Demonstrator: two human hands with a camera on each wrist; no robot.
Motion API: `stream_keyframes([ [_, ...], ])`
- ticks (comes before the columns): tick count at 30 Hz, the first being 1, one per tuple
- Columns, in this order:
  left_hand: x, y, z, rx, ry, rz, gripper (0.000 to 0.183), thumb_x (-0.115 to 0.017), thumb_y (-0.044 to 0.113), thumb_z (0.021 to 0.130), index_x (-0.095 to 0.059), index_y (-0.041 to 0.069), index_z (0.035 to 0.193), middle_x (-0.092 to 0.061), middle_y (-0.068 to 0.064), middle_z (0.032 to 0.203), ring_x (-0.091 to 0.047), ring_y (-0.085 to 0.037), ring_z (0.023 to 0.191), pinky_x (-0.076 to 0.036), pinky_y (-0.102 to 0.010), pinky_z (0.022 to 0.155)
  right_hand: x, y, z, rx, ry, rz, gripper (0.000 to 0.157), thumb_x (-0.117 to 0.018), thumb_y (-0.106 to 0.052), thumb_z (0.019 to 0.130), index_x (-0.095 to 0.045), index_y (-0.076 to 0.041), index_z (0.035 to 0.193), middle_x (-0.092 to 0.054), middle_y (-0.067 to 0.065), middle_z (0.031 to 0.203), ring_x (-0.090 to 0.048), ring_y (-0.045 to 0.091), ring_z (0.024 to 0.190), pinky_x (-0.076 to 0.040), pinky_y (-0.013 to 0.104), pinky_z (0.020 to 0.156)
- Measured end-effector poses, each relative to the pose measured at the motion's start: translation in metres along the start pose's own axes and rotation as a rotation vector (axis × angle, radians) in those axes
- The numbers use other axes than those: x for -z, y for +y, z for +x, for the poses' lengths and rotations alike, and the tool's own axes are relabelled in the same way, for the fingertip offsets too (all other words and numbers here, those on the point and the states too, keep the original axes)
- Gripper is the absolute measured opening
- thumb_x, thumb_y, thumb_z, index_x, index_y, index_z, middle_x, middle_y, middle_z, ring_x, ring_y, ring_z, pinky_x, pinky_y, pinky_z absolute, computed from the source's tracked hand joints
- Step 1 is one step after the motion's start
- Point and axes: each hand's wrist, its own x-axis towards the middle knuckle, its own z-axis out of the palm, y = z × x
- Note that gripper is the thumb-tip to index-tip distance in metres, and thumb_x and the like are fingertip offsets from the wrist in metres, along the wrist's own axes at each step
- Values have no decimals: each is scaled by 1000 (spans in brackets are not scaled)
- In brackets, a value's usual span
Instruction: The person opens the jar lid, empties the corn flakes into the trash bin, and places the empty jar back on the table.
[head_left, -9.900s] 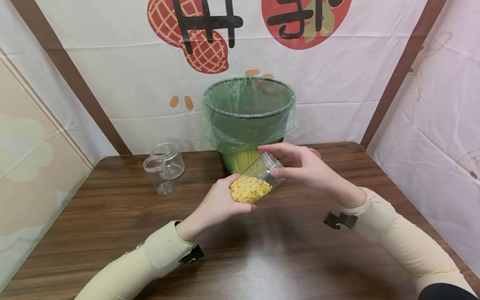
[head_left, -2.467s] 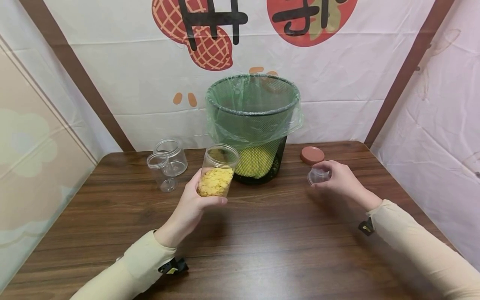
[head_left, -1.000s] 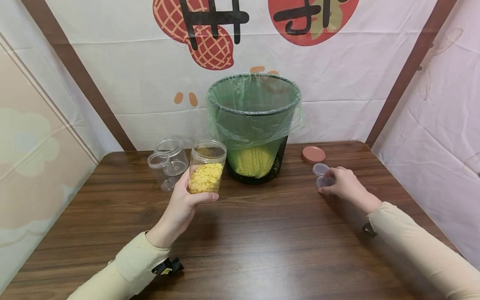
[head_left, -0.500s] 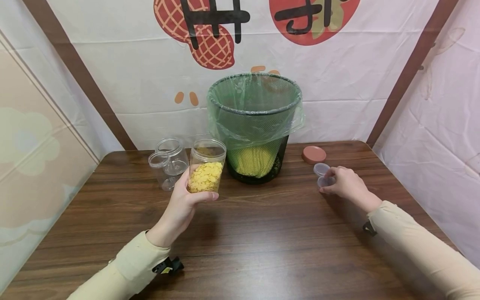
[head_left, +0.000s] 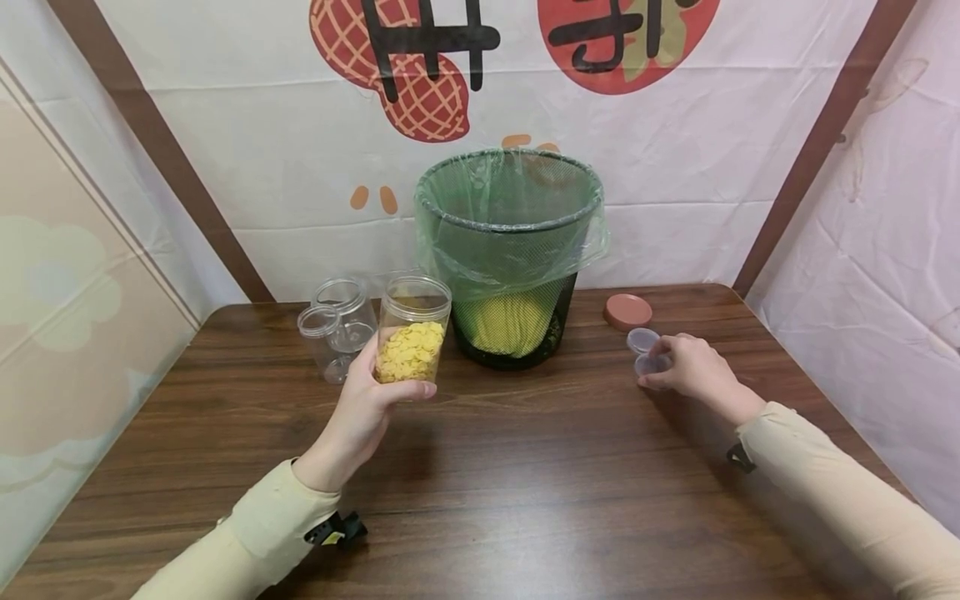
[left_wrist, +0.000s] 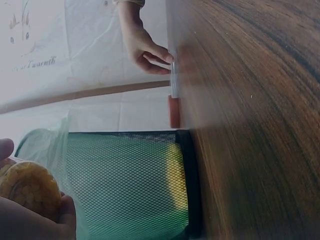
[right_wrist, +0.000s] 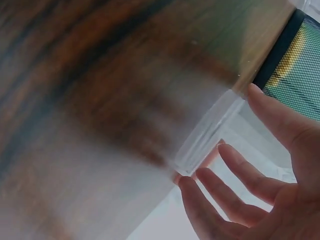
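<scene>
My left hand [head_left: 367, 400] grips a clear plastic jar [head_left: 420, 302], its mouth uncovered and tilted slightly right, above the table. Yellow flakes [head_left: 411, 353] fill roughly its lower half. In the left wrist view, the base of the jar [left_wrist: 31, 190] shows between thumb and fingers. On the right side, my right hand [head_left: 697, 371] pinches a clear lid [head_left: 649, 365] by its rim, low at the tabletop. The right wrist view shows thumb and fingertips at opposite sides of this lid [right_wrist: 210, 132]. Just behind it lies a second clear lid [head_left: 643, 339].
A mesh bin [head_left: 558, 312] with a green liner [head_left: 495, 258] stands at the back middle, something yellow inside. Two uncovered clear jars, a narrow one [head_left: 318, 323] and a wider one [head_left: 352, 304], stand at back left. A reddish lid [head_left: 627, 311] lies right of the bin.
Since the earliest frame, the right hand has left the jar's top and gone right to the table with the clear lid. The jar moved left and more upright. Little differs over the last second.
</scene>
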Motion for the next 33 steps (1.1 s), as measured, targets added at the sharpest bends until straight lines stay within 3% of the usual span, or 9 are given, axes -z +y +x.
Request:
stream_keyframes([
  [8, 1, 3, 6, -24, 17, 8, 58, -67, -13, 65, -48, 13, 114, -54, -3, 106, -55, -15, 94, -49, -26, 78, 19, -14, 4, 60, 163, 74, 29, -63, -36, 90, -69, -9, 98, -70, 11, 90, -65, 25, 82, -50, 43, 66],
  [13, 1, 7, 11, -28, 16, 11, 58, -67, -11, 66, -48, 14, 115, -53, -3, 109, -54, -16, 95, -49, -26, 77, 37, -31, 12, 95, 303, 110, 29, -58, -37, 93, -69, -10, 97, -71, 8, 85, -67, 23, 76, -50, 43, 68],
  [19, 0, 14, 18, -60, 25, 22, 56, -67, -11, 67, -50, 14, 114, -54, -3, 106, -54, -15, 94, -50, -26, 75, 59, -53, 30, 191, 493, 158, 23, -59, -27, 92, -70, -7, 92, -70, 6, 75, -61, 15, 63, -43, 24, 61],
  [22, 0, 18, 22, -76, 36, 18, 54, -67, -12, 67, -51, 13, 112, -55, -3, 104, -55, -15, 91, -51, -25, 73, 72, -64, 39, 220, 548, 199, 25, -57, -26, 93, -70, -4, 92, -71, 8, 74, -61, 6, 58, -40, 14, 58],
  [27, -2, 23, 26, -78, 44, 5, 51, -66, -12, 69, -51, 11, 112, -55, -3, 102, -54, -15, 92, -50, -24, 73, 96, -84, 54, 209, 517, 276, 35, -53, -37, 95, -68, -5, 98, -73, 11, 78, -58, -7, 54, -42, 10, 56],
  [33, -3, 29, 31, -91, 67, 20, 53, -66, -10, 68, -51, 11, 115, -54, -3, 104, -52, -16, 94, -48, -24, 76, 125, -107, 73, 105, 351, 469, 48, -50, -48, 93, -65, -4, 105, -72, 7, 77, -64, 3, 58, -52, 19, 57],
])
